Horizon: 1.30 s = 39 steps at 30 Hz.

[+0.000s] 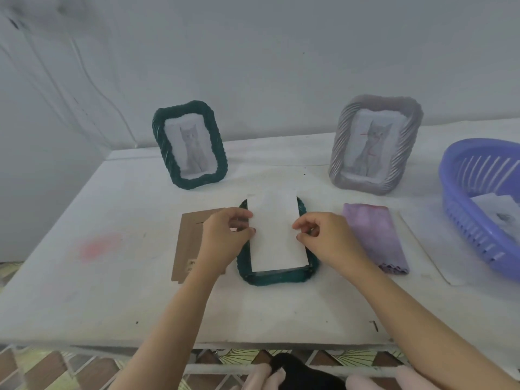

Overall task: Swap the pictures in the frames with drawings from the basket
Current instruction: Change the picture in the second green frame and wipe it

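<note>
Now: L hand (pixel 225 235) & R hand (pixel 323 237) each pinch white paper sheet (pixel 277 235) edges, over face-down green frame (pixel 277 277).

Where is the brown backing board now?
In the head view the backing board lies flat on the table, left of the face-down green frame, partly hidden by the left hand.
</note>
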{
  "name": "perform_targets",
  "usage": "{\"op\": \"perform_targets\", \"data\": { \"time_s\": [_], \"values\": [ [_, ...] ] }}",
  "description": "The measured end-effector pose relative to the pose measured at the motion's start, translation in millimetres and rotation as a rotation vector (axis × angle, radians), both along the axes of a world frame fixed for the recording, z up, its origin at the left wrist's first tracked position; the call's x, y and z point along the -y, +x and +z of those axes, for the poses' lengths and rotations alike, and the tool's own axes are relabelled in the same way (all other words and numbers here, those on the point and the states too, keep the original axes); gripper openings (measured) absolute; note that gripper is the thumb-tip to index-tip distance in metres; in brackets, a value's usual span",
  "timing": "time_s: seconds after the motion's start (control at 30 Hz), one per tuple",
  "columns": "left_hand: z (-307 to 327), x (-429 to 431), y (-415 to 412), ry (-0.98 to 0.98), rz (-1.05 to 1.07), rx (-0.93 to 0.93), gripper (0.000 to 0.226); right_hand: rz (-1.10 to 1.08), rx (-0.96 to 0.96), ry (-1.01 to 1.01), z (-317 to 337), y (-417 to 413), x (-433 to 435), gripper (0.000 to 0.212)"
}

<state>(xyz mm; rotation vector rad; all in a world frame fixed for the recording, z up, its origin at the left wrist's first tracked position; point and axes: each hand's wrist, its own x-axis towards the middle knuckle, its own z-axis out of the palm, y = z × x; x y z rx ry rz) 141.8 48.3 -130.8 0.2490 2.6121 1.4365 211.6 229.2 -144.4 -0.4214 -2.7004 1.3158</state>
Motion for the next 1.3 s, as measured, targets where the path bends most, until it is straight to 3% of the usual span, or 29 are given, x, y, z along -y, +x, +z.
{"op": "perform_targets", "data": {
  "time_s": [0.3,0.5,0.7,1.3],
  "values": [
    [-7.8,2.3,3.1,-0.147,-0.078,-0.072,0.026,0.052,0.008,0.126,-3.2,3.1,-0.4,0.022],
    [-12.5,5.8,12.3,-0.356,-0.079,-0.334,0.032,0.041,-0.031,0.202,-6.5,6.2,2.2,0.030],
    [-12.5,9.7,21.1,-0.327,-0.085,-0.134,0.057,0.030,-0.020,0.224,-8.4,10.4,6.5,0.038],
    [-31.4,15.6,10.9,-0.299,-0.160,-0.204,0.046,0.020,-0.037,0.333,-12.2,13.1,15.2,0.035]
  ]
}}
